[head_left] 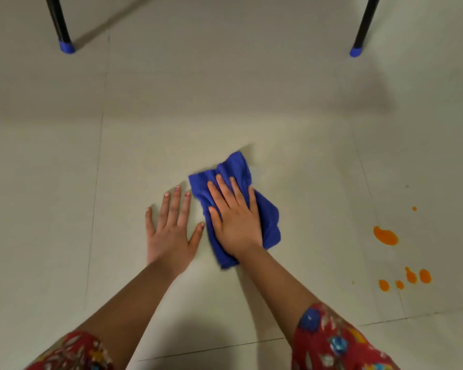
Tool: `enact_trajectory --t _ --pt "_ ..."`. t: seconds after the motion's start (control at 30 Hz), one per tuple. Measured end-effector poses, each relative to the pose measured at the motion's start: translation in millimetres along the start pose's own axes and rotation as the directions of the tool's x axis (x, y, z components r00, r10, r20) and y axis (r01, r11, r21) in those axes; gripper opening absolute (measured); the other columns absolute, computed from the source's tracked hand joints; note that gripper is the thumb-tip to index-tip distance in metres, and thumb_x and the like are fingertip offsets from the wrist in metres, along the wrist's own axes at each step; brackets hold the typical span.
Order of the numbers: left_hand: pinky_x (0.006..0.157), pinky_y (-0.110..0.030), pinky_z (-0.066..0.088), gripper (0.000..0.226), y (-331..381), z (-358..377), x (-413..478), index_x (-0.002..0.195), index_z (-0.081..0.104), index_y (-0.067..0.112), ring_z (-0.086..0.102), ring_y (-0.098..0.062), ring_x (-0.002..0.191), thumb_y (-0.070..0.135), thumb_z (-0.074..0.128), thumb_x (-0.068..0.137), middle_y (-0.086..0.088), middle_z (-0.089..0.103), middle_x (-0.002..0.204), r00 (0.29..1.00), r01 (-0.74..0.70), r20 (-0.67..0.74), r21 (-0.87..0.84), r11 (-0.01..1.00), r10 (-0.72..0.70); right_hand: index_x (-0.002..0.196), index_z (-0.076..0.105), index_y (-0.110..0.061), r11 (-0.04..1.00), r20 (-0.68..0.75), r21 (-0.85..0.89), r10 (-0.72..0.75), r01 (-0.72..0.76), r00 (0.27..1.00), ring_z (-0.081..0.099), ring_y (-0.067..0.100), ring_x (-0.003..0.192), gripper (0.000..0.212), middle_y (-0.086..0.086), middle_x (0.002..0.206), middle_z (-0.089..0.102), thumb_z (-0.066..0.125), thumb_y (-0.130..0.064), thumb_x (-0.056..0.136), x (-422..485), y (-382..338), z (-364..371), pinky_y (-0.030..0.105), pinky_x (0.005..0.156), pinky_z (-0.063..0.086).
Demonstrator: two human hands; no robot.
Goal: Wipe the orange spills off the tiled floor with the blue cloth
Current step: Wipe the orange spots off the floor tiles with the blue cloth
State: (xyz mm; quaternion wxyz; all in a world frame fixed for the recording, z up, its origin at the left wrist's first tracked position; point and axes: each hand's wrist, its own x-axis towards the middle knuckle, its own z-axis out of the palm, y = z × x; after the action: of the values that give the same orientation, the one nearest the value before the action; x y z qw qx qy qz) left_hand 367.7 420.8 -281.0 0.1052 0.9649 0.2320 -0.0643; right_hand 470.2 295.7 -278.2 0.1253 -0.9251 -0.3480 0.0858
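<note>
Right hand (234, 222) presses flat, unclenched, on the soft, bunching blue cloth (267, 222); left hand (171, 231) beside it, splayed, empty; orange spills (385, 235) right of the cloth.

Right hand (235, 222) flat on crumpled blue cloth (267, 220), fingers (226, 188) spread, pressing it to the tiled floor (251, 89). Left hand (170, 231) palm-down on bare tile just beside the cloth. Orange spills (385, 235) well to the right, apart from the cloth. Two black legs with blue caps (67, 47) at top.
</note>
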Motion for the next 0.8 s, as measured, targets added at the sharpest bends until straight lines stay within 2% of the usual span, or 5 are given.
enact_trajectory --t 0.1,0.27,0.43,0.6,0.8 --pt "0.118 -0.049 0.000 0.070 0.8 0.1 -0.2 0.152 -0.009 0.028 -0.006 -0.014 0.148 0.058 0.013 0.093 0.006 -0.011 0.161 1.000 0.005 -0.011 -0.007 1.000 -0.005 0.150 0.032 -0.032 0.986 -0.067 -0.056 0.152 -0.156 0.986 0.024 0.016 0.147 0.054 -0.008 0.159 0.026 0.031 -0.041 0.097 -35.3 69.3 -14.4 0.051 0.117 0.017" --pt "0.118 -0.048 -0.004 0.070 2.9 -0.2 -1.0 0.151 -0.015 0.028 -0.013 -0.013 0.147 0.058 0.010 0.093 0.007 -0.017 0.160 1.000 0.011 0.005 -0.009 1.000 -0.011 0.154 0.018 -0.031 0.797 -0.088 -0.013 0.600 -0.604 0.795 0.009 0.019 0.150 0.054 -0.006 0.163 0.011 0.025 -0.040 0.102 20.5 163.7 -56.1 0.054 0.118 0.008" --pt "0.118 -0.048 -0.004 0.070 2.3 -1.8 0.9 0.150 -0.017 0.030 -0.015 -0.014 0.147 0.060 0.009 0.092 0.008 -0.019 0.159 0.999 -0.003 0.034 -0.017 1.000 0.004 0.153 0.022 -0.029 0.954 -0.053 -0.038 0.295 -0.298 0.954 0.014 0.020 0.149 0.058 -0.006 0.162 0.015 0.018 -0.041 0.097 67.1 78.8 -30.6 0.053 0.117 0.011" --pt "0.118 -0.049 -0.002 0.072 2.2 0.7 1.1 0.152 -0.011 0.030 -0.010 -0.013 0.148 0.059 0.014 0.091 0.008 -0.015 0.160 1.000 0.009 0.009 -0.019 1.000 -0.009 0.152 0.028 -0.033 0.999 0.020 0.016 -0.053 0.052 0.998 0.015 0.013 0.149 0.053 -0.012 0.160 0.020 0.034 -0.039 0.099 -51.1 29.2 -8.8 0.047 0.120 0.009" --pt "0.118 -0.048 -0.005 0.070 2.4 0.3 0.1 0.149 -0.019 0.030 -0.017 -0.013 0.146 0.059 0.010 0.092 0.009 -0.023 0.158 1.000 0.001 0.007 -0.032 0.999 -0.001 0.154 0.018 -0.034 0.899 -0.059 -0.067 0.429 -0.432 0.901 0.010 0.016 0.150 0.059 -0.011 0.162 0.012 0.015 -0.046 0.096 -23.6 113.8 -34.4 0.053 0.118 0.007"
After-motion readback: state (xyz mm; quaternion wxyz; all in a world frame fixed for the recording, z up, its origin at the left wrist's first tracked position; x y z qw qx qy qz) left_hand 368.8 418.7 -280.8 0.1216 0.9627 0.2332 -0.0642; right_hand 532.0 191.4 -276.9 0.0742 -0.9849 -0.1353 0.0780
